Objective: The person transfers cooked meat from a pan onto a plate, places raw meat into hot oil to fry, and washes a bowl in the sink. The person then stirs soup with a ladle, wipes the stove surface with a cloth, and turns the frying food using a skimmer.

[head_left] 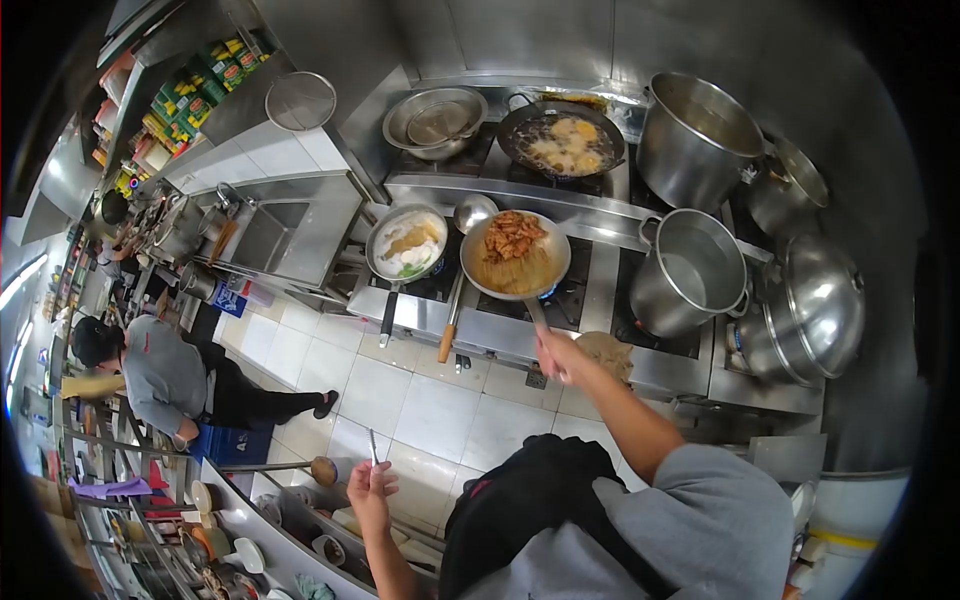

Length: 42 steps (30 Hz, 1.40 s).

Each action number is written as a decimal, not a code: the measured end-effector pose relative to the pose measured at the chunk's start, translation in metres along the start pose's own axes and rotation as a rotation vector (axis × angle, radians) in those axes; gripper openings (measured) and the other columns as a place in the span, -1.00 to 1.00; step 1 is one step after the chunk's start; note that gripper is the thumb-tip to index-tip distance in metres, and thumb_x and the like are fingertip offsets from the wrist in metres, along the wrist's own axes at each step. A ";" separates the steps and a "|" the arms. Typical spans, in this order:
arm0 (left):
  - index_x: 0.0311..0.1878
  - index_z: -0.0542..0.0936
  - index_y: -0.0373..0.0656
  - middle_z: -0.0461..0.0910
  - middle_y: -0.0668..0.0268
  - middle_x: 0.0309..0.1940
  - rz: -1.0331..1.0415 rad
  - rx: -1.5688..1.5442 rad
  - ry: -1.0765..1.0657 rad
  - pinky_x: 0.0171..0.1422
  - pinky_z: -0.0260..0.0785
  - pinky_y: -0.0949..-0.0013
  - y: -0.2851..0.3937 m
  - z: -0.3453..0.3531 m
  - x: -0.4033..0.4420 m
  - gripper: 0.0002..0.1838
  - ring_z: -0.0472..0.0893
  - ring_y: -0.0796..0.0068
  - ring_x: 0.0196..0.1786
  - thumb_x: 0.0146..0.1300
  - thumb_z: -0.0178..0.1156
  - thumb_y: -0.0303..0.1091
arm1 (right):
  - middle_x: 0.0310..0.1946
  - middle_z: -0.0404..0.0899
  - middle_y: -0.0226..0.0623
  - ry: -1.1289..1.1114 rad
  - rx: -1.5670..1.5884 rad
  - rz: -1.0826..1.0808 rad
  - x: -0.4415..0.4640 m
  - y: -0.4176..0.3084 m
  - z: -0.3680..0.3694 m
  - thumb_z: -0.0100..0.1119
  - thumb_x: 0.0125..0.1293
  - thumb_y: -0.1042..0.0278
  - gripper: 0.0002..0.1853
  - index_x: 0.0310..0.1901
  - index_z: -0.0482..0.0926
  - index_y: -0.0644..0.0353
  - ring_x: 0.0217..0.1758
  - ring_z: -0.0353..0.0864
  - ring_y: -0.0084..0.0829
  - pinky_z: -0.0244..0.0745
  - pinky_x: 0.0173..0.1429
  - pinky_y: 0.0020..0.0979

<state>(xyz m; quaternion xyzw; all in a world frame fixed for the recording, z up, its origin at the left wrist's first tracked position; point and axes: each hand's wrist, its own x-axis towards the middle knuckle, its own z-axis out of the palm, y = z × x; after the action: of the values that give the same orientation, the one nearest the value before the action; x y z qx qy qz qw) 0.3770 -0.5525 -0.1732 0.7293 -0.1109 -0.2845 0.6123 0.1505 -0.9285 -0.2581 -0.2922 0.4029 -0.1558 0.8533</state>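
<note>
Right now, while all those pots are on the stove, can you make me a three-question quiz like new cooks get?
1. True or false: the bare right hand grips the handle of the round metal pan holding brown pieces and yellowish strands.
2. Which holds pale yellow pieces in foamy liquid? A, a tall steel pot; B, a wide black wok; C, a grey steel sink.
3. What is in the bare left hand?

Key: 1, true. 2, B. 3, a thin silvery utensil; its exact kind is unclear.
</note>
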 end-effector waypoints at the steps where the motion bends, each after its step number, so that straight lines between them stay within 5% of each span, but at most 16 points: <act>1: -0.07 0.47 -0.18 0.62 0.23 -0.22 -0.004 -0.002 0.003 -0.40 0.46 0.51 -0.001 0.000 -0.001 -0.82 0.59 0.53 -0.39 0.36 0.12 -0.32 | -0.77 0.13 -0.52 -0.019 -0.110 -0.054 -0.018 0.020 -0.006 -0.13 0.46 -0.07 -0.62 -0.38 0.28 0.07 -0.81 0.13 -0.56 0.10 -0.74 -0.45; 12: -0.08 0.45 -0.18 0.63 0.21 -0.21 -0.150 0.024 -0.038 -0.35 0.46 0.49 -0.028 0.010 -0.014 -0.86 0.61 0.48 -0.35 0.37 0.09 -0.36 | -0.71 0.19 -0.55 -0.002 0.086 -0.005 0.013 -0.009 0.007 0.09 0.39 0.16 -0.72 -0.39 0.27 0.04 -0.78 0.16 -0.62 0.12 -0.73 -0.50; 18: -0.09 0.46 -0.17 0.64 0.21 -0.21 -0.079 0.001 -0.027 -0.34 0.46 0.47 -0.024 0.012 -0.009 -0.86 0.61 0.46 -0.35 0.36 0.10 -0.36 | -0.73 0.25 -0.50 -0.014 0.001 0.021 -0.065 0.045 -0.013 0.10 0.38 0.24 -0.80 -0.31 0.30 0.08 -0.82 0.20 -0.58 0.17 -0.75 -0.47; 20: -0.08 0.45 -0.17 0.64 0.21 -0.21 -0.132 -0.007 -0.057 -0.33 0.46 0.46 -0.028 0.013 -0.017 -0.86 0.61 0.46 -0.34 0.36 0.10 -0.36 | -0.78 0.29 -0.40 0.103 -0.134 -0.050 -0.049 0.031 -0.013 0.06 0.35 0.33 -0.79 -0.44 0.35 0.16 -0.82 0.28 -0.49 0.17 -0.73 -0.40; 23: -0.07 0.45 -0.16 0.64 0.21 -0.20 -0.164 0.037 -0.113 -0.33 0.46 0.46 -0.041 0.016 -0.013 -0.83 0.61 0.47 -0.33 0.35 0.11 -0.34 | -0.80 0.31 -0.37 -0.004 -0.141 -0.108 0.015 -0.006 -0.015 0.03 0.33 0.34 -0.64 -0.65 0.31 0.09 -0.81 0.27 -0.47 0.14 -0.71 -0.38; 32: -0.05 0.44 -0.18 0.63 0.19 -0.19 -0.123 0.050 -0.109 -0.34 0.46 0.47 -0.029 0.028 -0.002 -0.81 0.60 0.47 -0.34 0.34 0.11 -0.35 | -0.74 0.27 -0.48 -0.006 -0.027 -0.039 -0.062 0.052 -0.015 0.06 0.37 0.26 -0.75 -0.45 0.31 0.09 -0.80 0.24 -0.59 0.14 -0.76 -0.46; 42: 0.09 0.34 -0.15 0.62 0.15 -0.17 -0.241 0.050 -0.154 -0.31 0.45 0.44 -0.053 0.030 -0.005 -0.70 0.61 0.43 -0.30 0.34 0.11 -0.36 | -0.74 0.22 -0.52 -0.108 -0.001 -0.061 0.022 -0.008 -0.008 0.09 0.35 0.34 -0.73 -0.47 0.24 0.05 -0.81 0.19 -0.61 0.13 -0.76 -0.47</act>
<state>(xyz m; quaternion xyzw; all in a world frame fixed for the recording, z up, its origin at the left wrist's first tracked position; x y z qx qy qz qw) 0.3466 -0.5631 -0.2255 0.7283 -0.0763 -0.4083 0.5450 0.1580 -0.9491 -0.2701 -0.3128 0.3473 -0.1656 0.8684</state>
